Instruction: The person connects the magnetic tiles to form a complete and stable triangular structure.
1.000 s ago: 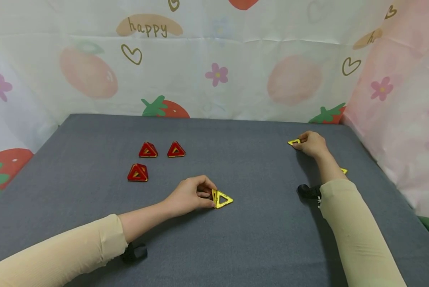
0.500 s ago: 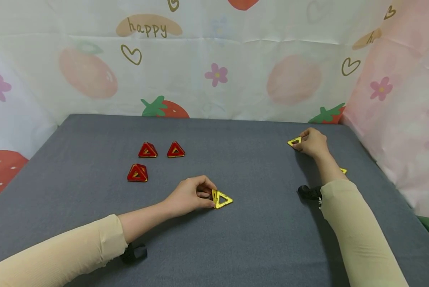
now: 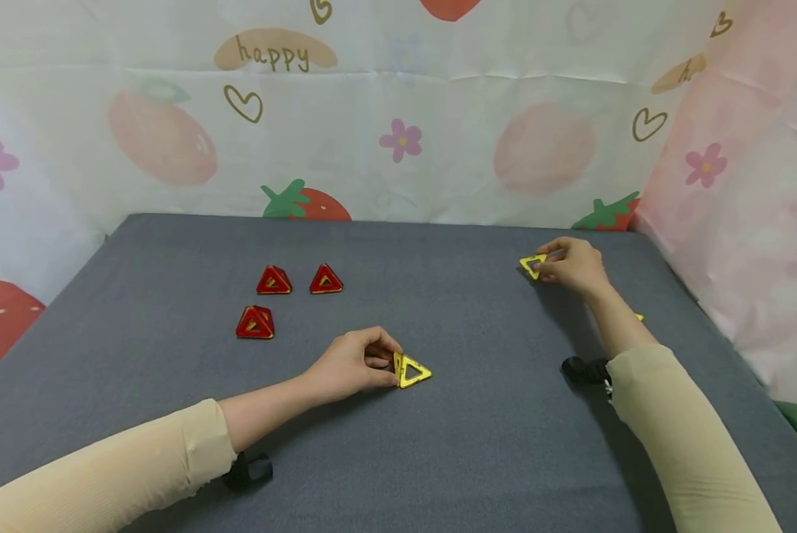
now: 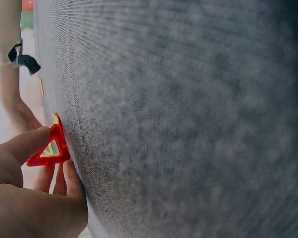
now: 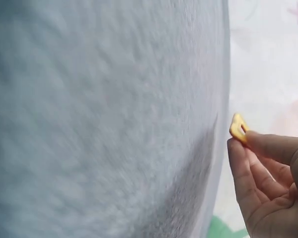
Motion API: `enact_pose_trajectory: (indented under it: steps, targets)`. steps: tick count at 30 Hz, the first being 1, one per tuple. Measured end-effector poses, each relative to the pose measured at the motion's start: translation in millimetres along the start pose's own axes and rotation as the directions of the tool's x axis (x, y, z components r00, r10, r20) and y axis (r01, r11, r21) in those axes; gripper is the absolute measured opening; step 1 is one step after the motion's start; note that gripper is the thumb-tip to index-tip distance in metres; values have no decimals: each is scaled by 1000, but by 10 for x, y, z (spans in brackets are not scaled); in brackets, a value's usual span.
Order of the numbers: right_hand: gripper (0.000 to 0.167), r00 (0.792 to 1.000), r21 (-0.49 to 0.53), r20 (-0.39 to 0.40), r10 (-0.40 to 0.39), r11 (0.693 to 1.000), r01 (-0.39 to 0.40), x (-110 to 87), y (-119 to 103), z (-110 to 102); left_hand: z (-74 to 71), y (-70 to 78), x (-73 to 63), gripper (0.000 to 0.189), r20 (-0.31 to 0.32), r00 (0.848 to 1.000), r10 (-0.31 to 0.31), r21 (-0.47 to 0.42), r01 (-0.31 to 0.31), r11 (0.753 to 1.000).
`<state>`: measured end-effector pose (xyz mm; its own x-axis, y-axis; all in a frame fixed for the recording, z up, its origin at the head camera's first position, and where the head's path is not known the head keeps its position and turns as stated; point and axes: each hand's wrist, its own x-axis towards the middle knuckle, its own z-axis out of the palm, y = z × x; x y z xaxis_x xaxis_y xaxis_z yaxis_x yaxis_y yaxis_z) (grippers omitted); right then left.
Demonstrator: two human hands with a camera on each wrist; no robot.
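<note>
In the head view my left hand (image 3: 354, 360) pinches a pair of triangular magnetic tiles (image 3: 424, 372) by one side, near the middle of the table. One tile stands upright against the fingers, and a yellow one leads off it to the right. The left wrist view shows the upright tile's red face (image 4: 61, 141) between thumb and fingers. Farther back on the right, my right hand (image 3: 574, 265) pinches a single yellow triangular tile (image 3: 528, 261), held tilted just above the cloth. That tile (image 5: 237, 130) appears nearly edge-on in the right wrist view.
Several red triangular pyramids stand at the back left, including one red pyramid (image 3: 283, 283) and a nearer red pyramid (image 3: 245, 331). Another yellow piece (image 3: 639, 317) peeks out beside the right forearm. Grey cloth covers the table (image 3: 478, 451). A printed curtain (image 3: 451, 89) hangs behind.
My right hand has shifted slightly left with its yellow tile, which now tips more toward the camera. The left hand and its tiles have stayed in place.
</note>
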<state>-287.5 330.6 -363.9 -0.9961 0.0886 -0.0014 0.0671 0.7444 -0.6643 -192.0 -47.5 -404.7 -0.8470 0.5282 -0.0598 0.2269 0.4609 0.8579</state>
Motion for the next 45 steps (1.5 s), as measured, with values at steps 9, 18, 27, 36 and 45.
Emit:
enact_pose_trajectory:
  steps: [9, 18, 27, 36, 45]
  targets:
    - [35, 986, 25, 98, -134, 991, 132, -195, -286, 164, 3, 10, -3, 32, 0, 1000, 5, 1, -5, 1000]
    - [30, 954, 124, 198, -226, 971, 204, -408, -544, 402, 6, 5, -3, 32, -1, 1000, 3, 1, -3, 1000]
    - [24, 911, 188, 282, -302, 948, 257, -647, -742, 605, 0, 13, -3, 32, -1, 1000, -5, 2, 5, 1000]
    - [23, 864, 171, 363, -350, 936, 308, -806, -856, 761, -1, 11, 5, 32, 4, 1000, -4, -6, 4, 1000]
    - [20, 834, 136, 408, -372, 928, 347, -892, -915, 871, 0, 19, 2, 32, 1, 1000, -9, -7, 9, 1000]
